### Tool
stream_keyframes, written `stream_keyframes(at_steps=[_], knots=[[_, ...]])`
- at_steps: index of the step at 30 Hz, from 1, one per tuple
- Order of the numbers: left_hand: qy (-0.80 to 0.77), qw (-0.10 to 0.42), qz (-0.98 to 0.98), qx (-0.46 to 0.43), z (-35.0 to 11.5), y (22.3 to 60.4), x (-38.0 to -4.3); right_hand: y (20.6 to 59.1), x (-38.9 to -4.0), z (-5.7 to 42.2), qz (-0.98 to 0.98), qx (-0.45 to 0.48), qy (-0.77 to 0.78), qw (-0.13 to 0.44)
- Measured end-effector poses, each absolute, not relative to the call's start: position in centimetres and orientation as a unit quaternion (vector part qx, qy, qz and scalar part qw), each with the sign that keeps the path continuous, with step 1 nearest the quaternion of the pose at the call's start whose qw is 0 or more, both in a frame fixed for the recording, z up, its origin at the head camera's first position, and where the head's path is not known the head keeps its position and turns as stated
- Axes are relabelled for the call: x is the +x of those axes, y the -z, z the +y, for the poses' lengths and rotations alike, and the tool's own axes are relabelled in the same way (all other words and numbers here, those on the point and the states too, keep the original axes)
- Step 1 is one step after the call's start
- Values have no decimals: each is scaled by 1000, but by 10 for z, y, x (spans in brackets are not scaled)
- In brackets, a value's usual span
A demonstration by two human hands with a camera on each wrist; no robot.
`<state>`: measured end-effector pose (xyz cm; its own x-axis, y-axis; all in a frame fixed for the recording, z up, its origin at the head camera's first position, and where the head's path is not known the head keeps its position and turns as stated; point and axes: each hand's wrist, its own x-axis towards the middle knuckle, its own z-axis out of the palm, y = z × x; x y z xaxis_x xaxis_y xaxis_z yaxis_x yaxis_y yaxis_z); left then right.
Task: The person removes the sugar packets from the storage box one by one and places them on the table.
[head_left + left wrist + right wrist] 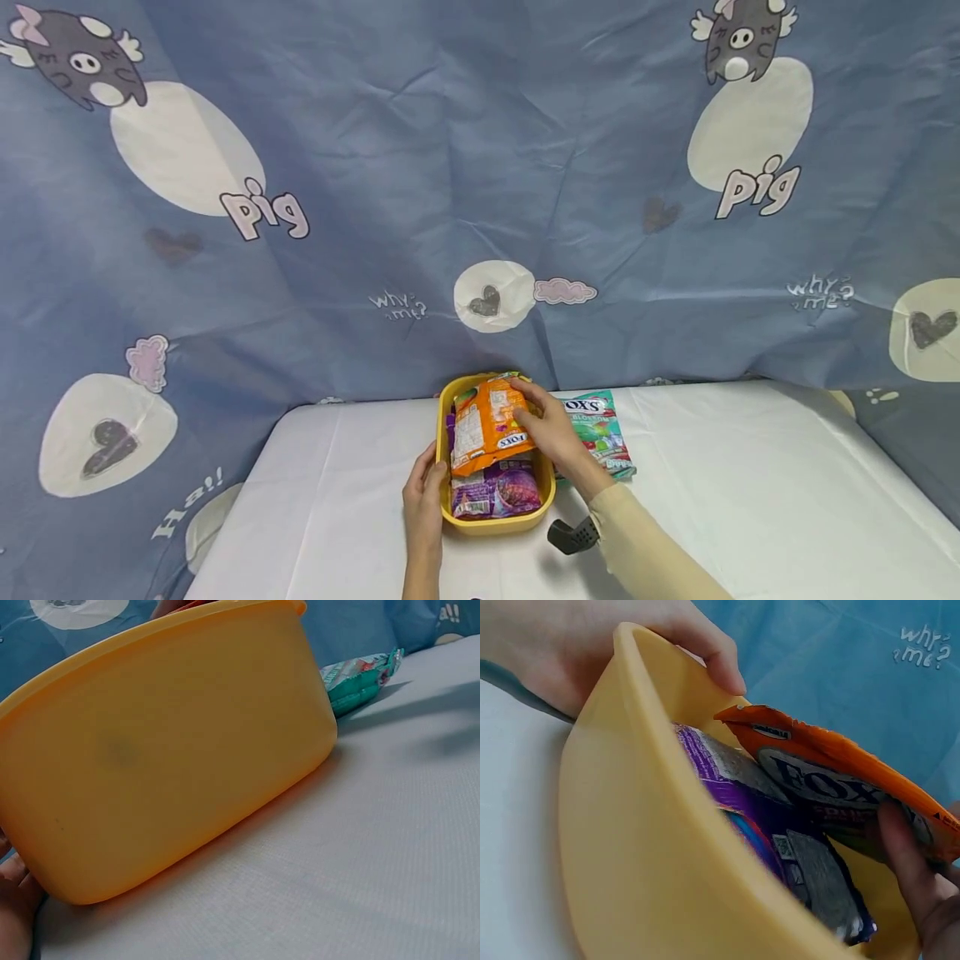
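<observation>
Head view: the yellow container point(498, 527) is set upright on the white tabletop point(330, 500), its mouth facing up so that the contents can be reached from above. Its left wall is braced from outside by the left hand point(424, 498), whose fingers are laid along the side rather than closed on anything, presumably so that the container is kept from sliding. By the right hand point(547, 429), the orange packet point(487, 429) is pinched near its right edge: fingers are seen on top, and in the right wrist view what appears to be the thumb is pressed to the underside, a hold by which the slant can be controlled. The packet is held at the container's mouth, tilted over the purple packet point(517, 492), which is laid low inside; whether more is stacked beneath cannot be told. The teal packet point(611, 433) is laid on the tabletop just right of the container, partly hidden by the right forearm point(588, 479), where the opening is not blocked by it.
</observation>
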<state>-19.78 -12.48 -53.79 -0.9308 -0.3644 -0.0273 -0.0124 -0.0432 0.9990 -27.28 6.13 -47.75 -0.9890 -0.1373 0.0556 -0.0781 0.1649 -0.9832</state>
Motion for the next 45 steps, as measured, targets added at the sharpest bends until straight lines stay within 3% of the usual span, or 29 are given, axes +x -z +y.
stream_keyframes(at_steps=[25,45], knots=[[703,125,-684,148,-123,537,-199,488,-252,90,694,-68,715,36],[705,122,-683,149,-123,536,-200,471,-245,116,665,-75,742,38]])
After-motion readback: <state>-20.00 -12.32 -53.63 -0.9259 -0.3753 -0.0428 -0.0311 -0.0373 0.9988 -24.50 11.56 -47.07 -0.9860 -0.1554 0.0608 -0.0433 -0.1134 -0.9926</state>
